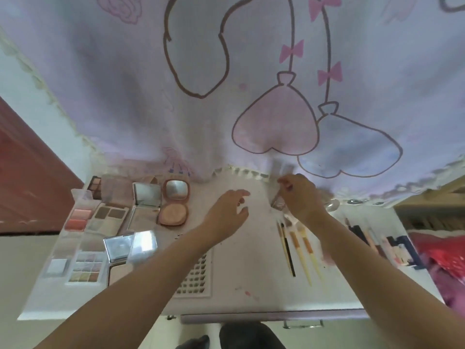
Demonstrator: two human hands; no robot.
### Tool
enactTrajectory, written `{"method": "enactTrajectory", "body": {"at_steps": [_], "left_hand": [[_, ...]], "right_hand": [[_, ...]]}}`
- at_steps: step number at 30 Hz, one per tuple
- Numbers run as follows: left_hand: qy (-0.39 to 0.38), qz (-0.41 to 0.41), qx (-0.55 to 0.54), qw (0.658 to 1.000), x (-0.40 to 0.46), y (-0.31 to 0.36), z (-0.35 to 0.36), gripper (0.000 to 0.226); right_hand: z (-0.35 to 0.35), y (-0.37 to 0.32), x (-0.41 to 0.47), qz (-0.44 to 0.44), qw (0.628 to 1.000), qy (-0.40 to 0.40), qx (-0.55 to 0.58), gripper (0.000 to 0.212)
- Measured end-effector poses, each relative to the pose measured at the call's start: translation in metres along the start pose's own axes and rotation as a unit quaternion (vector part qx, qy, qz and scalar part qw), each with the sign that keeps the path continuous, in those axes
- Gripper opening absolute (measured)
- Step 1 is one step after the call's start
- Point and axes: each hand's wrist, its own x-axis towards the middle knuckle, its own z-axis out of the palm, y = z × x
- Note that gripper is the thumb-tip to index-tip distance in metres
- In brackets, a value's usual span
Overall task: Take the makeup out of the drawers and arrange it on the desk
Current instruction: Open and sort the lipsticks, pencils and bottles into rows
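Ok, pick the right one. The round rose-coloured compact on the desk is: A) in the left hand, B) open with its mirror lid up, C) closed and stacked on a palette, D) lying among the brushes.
B: the round compact lies open left of the left hand, mirror lid raised, powder pan showing, beside the palettes, away from the brushes.

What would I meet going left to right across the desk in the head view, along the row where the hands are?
Pink blush palette → brown eyeshadow palette → round open compact → left hand → right hand holding a small clear item, too blurred to name → pencils and tubes at the right edge.
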Motion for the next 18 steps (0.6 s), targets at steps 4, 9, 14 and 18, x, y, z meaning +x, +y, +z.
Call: {"method": "enactTrajectory", "body": {"at_steps": [4, 9, 14, 18], "left_hand": [[-0.097, -0.044, -0.026, 0.994, 0.053, 0.031, 0.055, 0.05], [-0.097, -0.083, -0.079, 0.989, 0.099, 0.027, 0.093, 0.04], [-0.12, -0.111, -0.131, 0.978, 0.101, 0.016, 0.108, 0.035], [-0.102, -0.095, -0.101, 0.985, 0.071, 0.009, 0.086, 0.024]], "right_hand": [[-0.03, 0.029, 0.032, -0.059, 0.99, -0.056, -0.119, 0.035], [-0.027, 0.035, 0.049, -0.155, 0.947, -0.16, -0.232, 0.038], [-0.015, 0.03, 0.059, -0.218, 0.896, -0.205, -0.328, 0.027], [-0.022, 0.011, 0.057, -0.249, 0.89, -0.246, -0.291, 0.025]]}}
